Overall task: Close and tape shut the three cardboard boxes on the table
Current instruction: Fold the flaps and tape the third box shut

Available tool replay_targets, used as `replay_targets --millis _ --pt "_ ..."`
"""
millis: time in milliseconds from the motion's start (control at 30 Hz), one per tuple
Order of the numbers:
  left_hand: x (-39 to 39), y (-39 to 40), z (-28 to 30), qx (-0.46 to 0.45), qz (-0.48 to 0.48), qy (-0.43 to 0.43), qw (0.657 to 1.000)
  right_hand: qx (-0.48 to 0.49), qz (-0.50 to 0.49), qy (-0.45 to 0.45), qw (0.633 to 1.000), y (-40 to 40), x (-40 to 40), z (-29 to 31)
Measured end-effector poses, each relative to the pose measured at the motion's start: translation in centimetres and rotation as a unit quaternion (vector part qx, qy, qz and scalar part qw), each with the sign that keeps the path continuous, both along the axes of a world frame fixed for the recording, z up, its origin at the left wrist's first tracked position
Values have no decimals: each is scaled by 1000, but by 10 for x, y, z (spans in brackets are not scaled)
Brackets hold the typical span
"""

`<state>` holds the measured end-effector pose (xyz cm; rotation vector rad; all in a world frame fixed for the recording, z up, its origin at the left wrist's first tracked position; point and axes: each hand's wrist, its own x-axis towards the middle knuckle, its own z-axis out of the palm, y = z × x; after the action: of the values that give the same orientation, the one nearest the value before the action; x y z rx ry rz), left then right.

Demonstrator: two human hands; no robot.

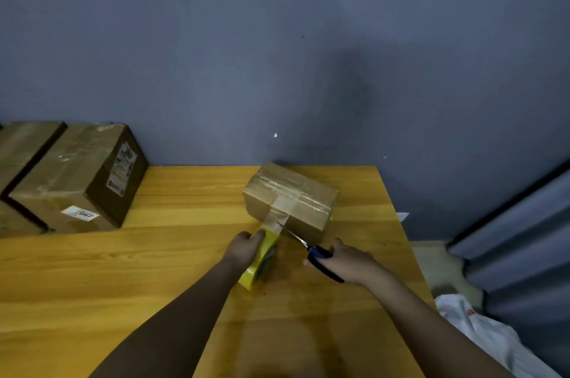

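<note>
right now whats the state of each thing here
small box: closed, taped, strip runs to the roll
tape roll: on edge, gripped by left hand
scissors: in right hand, blades at the strip
large box: closed, taped
box at far left: closed

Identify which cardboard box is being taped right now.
The small box near the table's middle: tape runs from it to the yellow roll. The others sit far left.

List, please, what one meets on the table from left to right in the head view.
Large taped boxes → left hand → yellow tape roll → small box → scissors → right hand → white cloth beyond the table's right edge.
</note>
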<state>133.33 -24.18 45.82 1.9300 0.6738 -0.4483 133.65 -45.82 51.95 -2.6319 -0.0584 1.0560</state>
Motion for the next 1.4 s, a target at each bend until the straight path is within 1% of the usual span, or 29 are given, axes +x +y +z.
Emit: replay_targets --millis 100,200,400,567,900,1100,1233,1333,1400 --pt "0 0 1 3 -6 4 1000 -13 -5 15 1000 4 3 -3" --pt "-1 1 2 2 -8 -1 1000 9 -11 40 999 12 7 -9" --pt "-3 3 4 -3 -13 4 1000 43 -18 37 998 29 15 -11" --pt "-5 4 4 -7 -11 -2 1000 88 -26 21 996 25 21 -10" --pt "-5 2 9 -3 -12 0 1000 98 -11 -48 994 14 28 -10" --pt "-6 4 11 -21 -3 12 1000 84 12 -63 994 13 27 -9" --pt "-14 8 13 -61 27 2 998 66 37 -61 995 16 23 -6" --pt "-25 17 14 -90 57 1 994 90 12 -54 994 15 24 -6" --pt "-33 25 15 -98 61 -6 993 102 23 -34 994 14 24 -4"
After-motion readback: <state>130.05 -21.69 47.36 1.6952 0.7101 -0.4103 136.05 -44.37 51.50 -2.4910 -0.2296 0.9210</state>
